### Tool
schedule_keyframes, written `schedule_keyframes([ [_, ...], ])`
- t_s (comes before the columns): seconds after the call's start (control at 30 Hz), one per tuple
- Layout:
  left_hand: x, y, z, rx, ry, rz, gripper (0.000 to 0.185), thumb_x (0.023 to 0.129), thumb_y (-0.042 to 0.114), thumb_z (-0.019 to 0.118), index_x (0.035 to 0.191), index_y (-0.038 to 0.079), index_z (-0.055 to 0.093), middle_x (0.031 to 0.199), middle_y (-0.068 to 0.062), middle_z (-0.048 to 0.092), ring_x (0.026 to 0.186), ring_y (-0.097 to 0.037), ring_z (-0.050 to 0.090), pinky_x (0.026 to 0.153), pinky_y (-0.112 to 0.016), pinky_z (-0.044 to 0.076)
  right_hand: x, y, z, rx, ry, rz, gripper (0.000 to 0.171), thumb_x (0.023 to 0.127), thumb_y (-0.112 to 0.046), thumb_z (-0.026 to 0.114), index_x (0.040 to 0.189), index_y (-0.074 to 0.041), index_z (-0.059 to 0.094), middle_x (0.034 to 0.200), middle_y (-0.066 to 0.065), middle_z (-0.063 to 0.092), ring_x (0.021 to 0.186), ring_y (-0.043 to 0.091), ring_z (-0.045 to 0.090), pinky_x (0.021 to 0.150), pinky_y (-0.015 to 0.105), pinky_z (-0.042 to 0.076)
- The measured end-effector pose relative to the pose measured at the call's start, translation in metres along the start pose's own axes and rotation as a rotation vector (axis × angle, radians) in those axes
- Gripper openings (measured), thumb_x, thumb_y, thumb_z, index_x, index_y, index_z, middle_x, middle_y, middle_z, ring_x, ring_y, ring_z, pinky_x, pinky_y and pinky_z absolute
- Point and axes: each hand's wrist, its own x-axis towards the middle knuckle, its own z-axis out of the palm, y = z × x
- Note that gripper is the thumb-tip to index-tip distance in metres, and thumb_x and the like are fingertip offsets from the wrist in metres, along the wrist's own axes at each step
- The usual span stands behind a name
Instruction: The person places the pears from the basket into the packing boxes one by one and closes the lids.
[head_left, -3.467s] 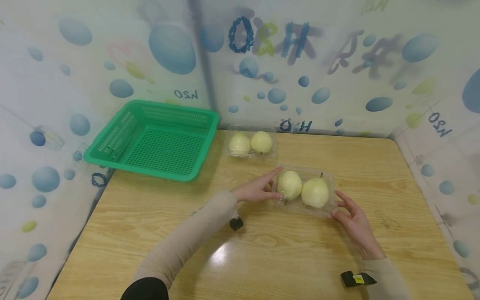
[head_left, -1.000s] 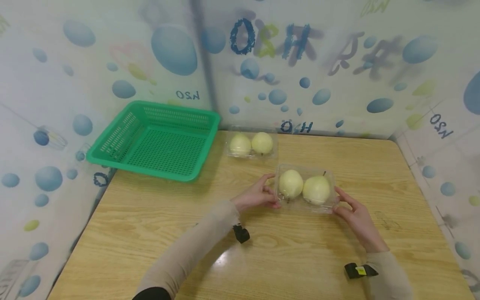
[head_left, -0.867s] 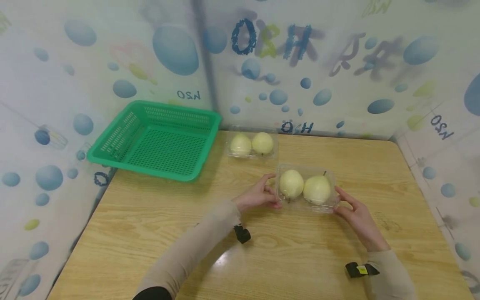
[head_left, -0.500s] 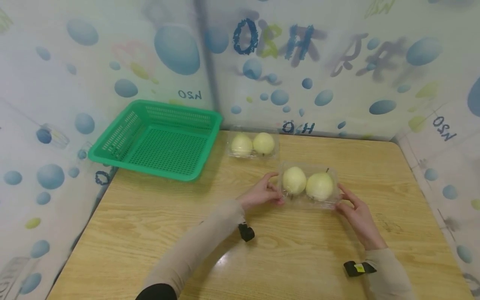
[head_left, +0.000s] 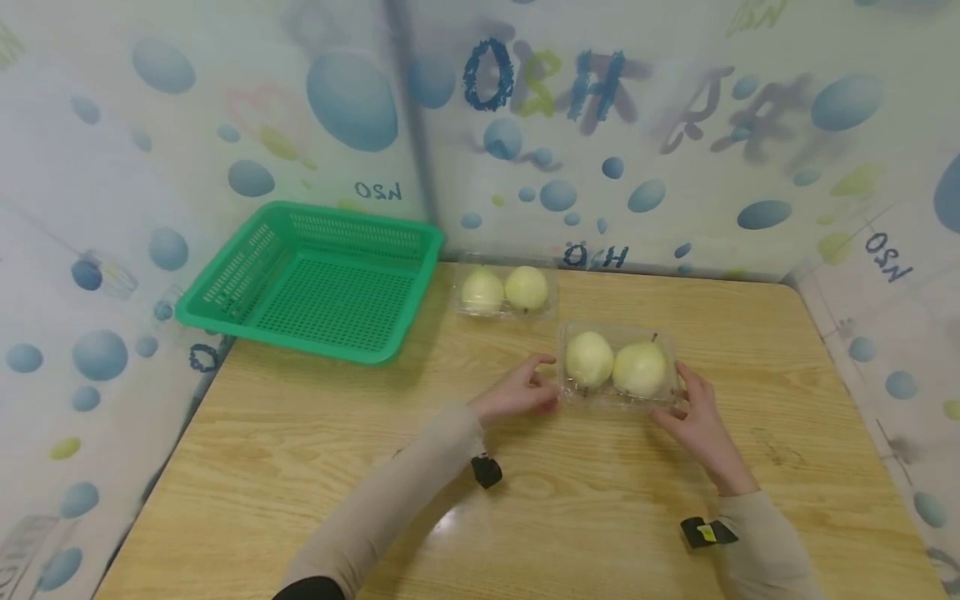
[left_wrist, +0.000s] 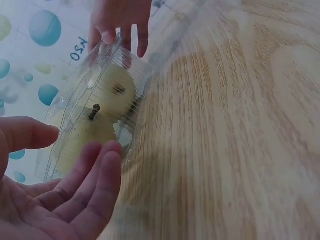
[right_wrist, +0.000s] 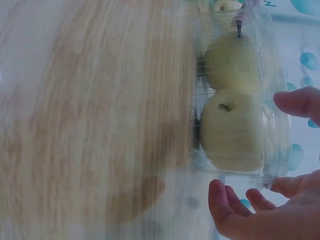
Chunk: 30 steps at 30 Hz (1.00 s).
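Observation:
A clear plastic clamshell box (head_left: 615,398) holding two pale yellow pears (head_left: 640,369) lies on the table in front of me. My left hand (head_left: 519,392) is at its left end, thumb and fingers spread apart. In the left wrist view the fingertips (left_wrist: 111,150) overlap the box's end without closing on it. At the right end is my right hand (head_left: 701,429), its fingers loosely bent around the corner. One finger (right_wrist: 287,186) meets the box's lower corner in the right wrist view, while the thumb is beside the lid edge.
A second clear box (head_left: 504,315) with two pears stands behind, against the patterned back wall (head_left: 660,150). To its left sits a green perforated plastic basket (head_left: 348,300) with nothing in it. The wooden table (head_left: 585,517) is walled in at the left, back and right.
The box has shifted slightly back and right over the last second. Since half a second ago, my left hand has drawn a little away from its end, and my right thumb has slid left along its front.

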Motion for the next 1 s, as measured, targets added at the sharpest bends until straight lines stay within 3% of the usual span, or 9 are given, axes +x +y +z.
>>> schedule_keyframes([
  [0.17,-0.005,0.000,-0.002,0.129,0.035,0.068,0.055,0.091,0.000,0.057,0.142,-0.002,0.035,0.095,-0.012,0.060,0.078,-0.026,0.065,0.066,-0.029,0.057,0.001,0.005,0.003,-0.013,0.050,-0.053,0.100,0.085,-0.009,0.072,0.153,0.001,-0.001,0.149,0.035,-0.002,0.131,0.057,0.017,0.099,0.070,0.030],
  [0.27,-0.007,0.002,-0.002,0.219,0.039,0.102,0.052,0.092,0.000,0.056,0.140,-0.002,0.038,0.099,-0.013,0.060,0.076,-0.023,0.064,0.062,-0.026,0.055,0.004,0.006,0.007,-0.085,0.103,-0.135,0.105,0.079,-0.011,0.079,0.154,-0.001,0.006,0.152,0.033,0.000,0.133,0.057,0.013,0.098,0.075,0.022],
  [0.4,-0.012,0.003,-0.006,0.266,0.033,0.113,0.044,0.092,0.000,0.056,0.134,-0.003,0.044,0.103,-0.015,0.061,0.082,-0.024,0.064,0.062,-0.025,0.055,0.010,0.005,0.011,-0.151,0.126,-0.210,0.100,0.076,-0.013,0.082,0.153,-0.001,0.018,0.154,0.029,0.004,0.135,0.056,0.012,0.097,0.077,0.018],
  [0.57,-0.022,0.000,-0.016,0.301,0.045,0.114,0.039,0.091,0.001,0.056,0.129,-0.003,0.049,0.104,-0.015,0.061,0.089,-0.026,0.064,0.066,-0.025,0.055,0.020,0.003,0.008,-0.172,0.099,-0.164,0.098,0.080,-0.022,0.080,0.154,-0.004,0.018,0.156,0.027,0.002,0.137,0.054,0.008,0.097,0.078,0.017],
  [1.0,-0.041,-0.013,-0.041,0.350,0.121,0.161,0.034,0.089,-0.002,0.059,0.122,-0.006,0.053,0.100,-0.017,0.063,0.084,-0.028,0.066,0.067,-0.026,0.054,0.063,0.000,-0.005,-0.195,0.058,-0.151,0.099,0.082,-0.027,0.078,0.154,-0.003,0.014,0.156,0.028,0.000,0.138,0.053,0.006,0.102,0.074,0.013],
])
